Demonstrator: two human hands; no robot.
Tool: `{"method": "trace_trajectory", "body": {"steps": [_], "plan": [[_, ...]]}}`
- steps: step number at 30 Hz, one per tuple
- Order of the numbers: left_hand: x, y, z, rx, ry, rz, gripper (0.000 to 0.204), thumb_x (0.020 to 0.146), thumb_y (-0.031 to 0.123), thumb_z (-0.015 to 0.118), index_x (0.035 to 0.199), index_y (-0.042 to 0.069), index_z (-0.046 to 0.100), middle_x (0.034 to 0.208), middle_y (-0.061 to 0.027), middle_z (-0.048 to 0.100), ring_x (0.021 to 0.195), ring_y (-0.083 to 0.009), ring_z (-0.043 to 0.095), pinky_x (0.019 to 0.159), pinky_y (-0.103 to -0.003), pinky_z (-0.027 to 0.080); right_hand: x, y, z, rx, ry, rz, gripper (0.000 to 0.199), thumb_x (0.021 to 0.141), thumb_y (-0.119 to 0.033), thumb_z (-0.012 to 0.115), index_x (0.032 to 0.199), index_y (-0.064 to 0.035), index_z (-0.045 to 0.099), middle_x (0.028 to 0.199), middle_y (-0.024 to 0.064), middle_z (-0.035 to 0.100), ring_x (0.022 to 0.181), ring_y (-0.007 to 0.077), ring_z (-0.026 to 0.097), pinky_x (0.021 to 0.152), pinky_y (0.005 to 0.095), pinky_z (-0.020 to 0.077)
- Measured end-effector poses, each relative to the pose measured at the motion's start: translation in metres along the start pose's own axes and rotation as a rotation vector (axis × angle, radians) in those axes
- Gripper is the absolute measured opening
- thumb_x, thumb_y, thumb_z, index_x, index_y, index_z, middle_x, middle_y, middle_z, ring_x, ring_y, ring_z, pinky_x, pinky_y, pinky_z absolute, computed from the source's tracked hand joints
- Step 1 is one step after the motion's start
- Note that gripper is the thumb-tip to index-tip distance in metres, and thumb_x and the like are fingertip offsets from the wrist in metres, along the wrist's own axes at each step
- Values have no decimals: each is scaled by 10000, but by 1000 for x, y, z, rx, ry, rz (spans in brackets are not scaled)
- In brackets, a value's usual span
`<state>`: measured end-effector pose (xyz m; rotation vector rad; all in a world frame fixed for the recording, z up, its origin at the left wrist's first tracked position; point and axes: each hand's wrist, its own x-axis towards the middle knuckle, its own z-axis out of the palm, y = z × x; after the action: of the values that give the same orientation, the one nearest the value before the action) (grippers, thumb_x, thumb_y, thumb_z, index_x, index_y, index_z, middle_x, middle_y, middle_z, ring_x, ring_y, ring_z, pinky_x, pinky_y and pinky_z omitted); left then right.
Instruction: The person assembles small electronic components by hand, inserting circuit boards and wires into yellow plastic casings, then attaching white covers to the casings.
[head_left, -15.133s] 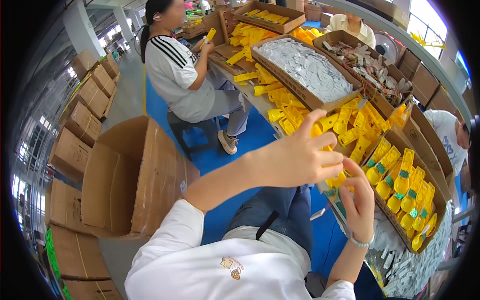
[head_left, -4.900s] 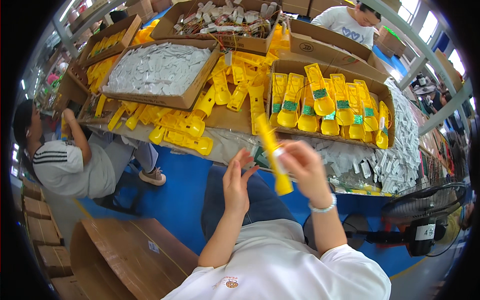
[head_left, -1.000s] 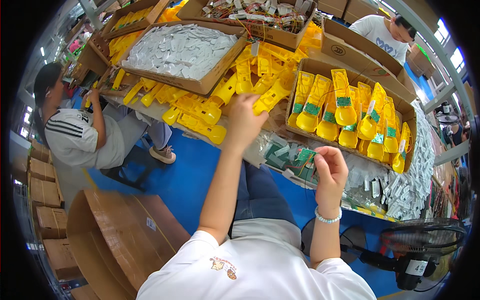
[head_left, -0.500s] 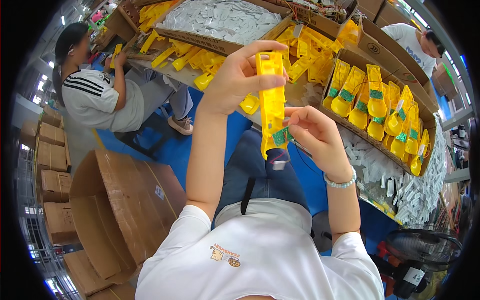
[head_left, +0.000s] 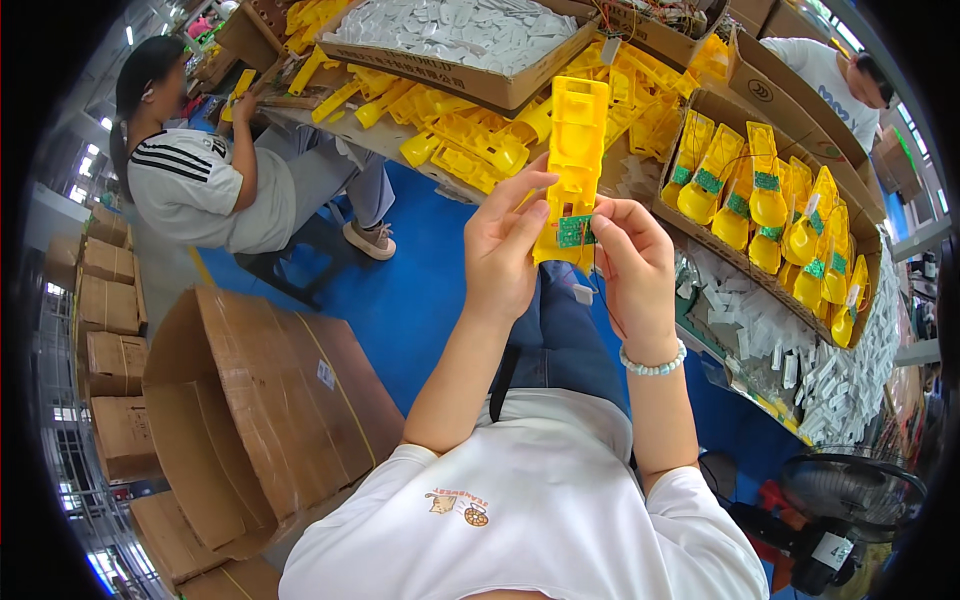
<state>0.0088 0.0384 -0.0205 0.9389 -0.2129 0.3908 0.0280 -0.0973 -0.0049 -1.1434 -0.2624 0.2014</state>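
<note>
The left hand (head_left: 508,245) and right hand (head_left: 632,262) together pinch a long yellow plastic piece (head_left: 572,165) upright in front of the chest, fingers closed on a small green circuit board (head_left: 575,231) at its lower end. To the far right, a cardboard box (head_left: 745,85) holds upright yellow pieces with green boards; farther left, another box (head_left: 470,85) holds white parts. Half a second ago the piece was higher and more tilted.

You hold a smooth, glossy yellow plastic piece (head_left: 575,165). At the frame's lower left, your matt brown cardboard box (head_left: 262,400) looks rough.
</note>
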Motion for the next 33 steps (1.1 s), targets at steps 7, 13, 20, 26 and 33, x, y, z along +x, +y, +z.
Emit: {"method": "trace_trajectory", "body": {"steps": [7,13,20,26,33], "plan": [[-2,-10,4,43,22,71,261,932,-41,461,1147,-70,604,1418,-187,409,1248,-266,486,1020,-366,430,-1,9,6,-43,90,-173,107,930,-45,560,1004,32,551,1031,68,622,933,101,593,833,237,496],[-10,-11,4,404,16,147,266,949,-5,475,1174,-57,607,1417,-190,417,1273,-252,462,1038,-348,397,-7,14,4,-254,144,-248,102,931,-40,559,1009,25,543,1022,90,627,934,114,601,779,248,522],[-13,-3,8,634,-14,206,246,957,44,502,1145,-49,629,1377,-215,478,1247,-252,499,1027,-329,396,-10,11,2,-283,157,-231,102,922,-38,577,991,33,552,985,84,634,916,112,617,736,250,545],[-14,0,9,741,-42,227,241,944,31,505,1129,-47,640,1360,-223,494,1226,-254,520,1009,-327,412,-11,17,-2,-257,157,-226,116,910,-37,597,985,40,553,968,85,640,898,113,621,731,251,545],[-14,-5,6,776,-39,296,221,926,30,521,1092,-27,656,1301,-215,551,1119,-281,604,905,-325,490,-11,15,-9,-218,150,-208,129,905,-49,619,985,34,560,959,71,641,908,105,617,777,233,512]]}}
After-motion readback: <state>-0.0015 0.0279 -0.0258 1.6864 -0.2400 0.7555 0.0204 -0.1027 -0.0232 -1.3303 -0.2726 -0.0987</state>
